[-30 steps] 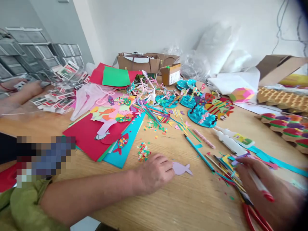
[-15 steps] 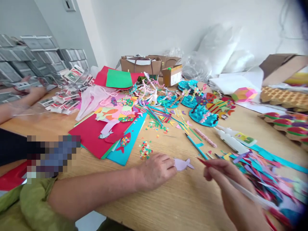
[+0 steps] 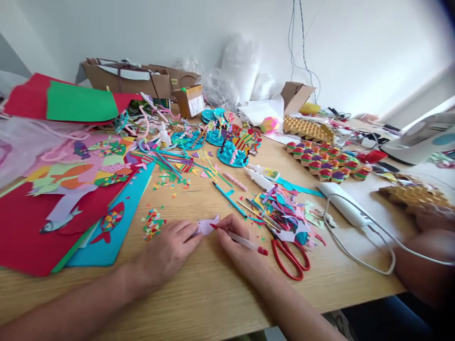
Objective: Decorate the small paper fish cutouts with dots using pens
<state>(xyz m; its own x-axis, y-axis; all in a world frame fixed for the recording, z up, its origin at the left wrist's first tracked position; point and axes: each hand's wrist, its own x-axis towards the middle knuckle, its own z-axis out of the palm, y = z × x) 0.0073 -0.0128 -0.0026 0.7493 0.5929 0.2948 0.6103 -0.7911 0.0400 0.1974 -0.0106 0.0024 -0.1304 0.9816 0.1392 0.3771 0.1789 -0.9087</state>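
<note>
A small lilac paper fish [image 3: 207, 224] lies on the wooden table [image 3: 213, 289]. My left hand [image 3: 167, 252] rests flat beside it, fingertips pressing its left end. My right hand [image 3: 237, 246] is closed on a white pen with a red cap [image 3: 245, 241], whose tip touches the fish. Red-handled scissors [image 3: 289, 253] lie just right of my right hand. A small pile of coloured paper bits [image 3: 152, 222] sits left of the fish.
Red, teal and pink paper sheets [image 3: 53, 213] with cut-out fish cover the left. Paper scraps [image 3: 284, 213], glue bottles [image 3: 261, 176], painted egg cartons [image 3: 320, 163] and a white corded device [image 3: 346, 210] lie to the right. Another person's arm [image 3: 423, 265] rests at the right edge.
The view has swung right. My right hand brought the pen from the scrap pile at the right over to the lilac fish. My left hand stayed on the fish.
</note>
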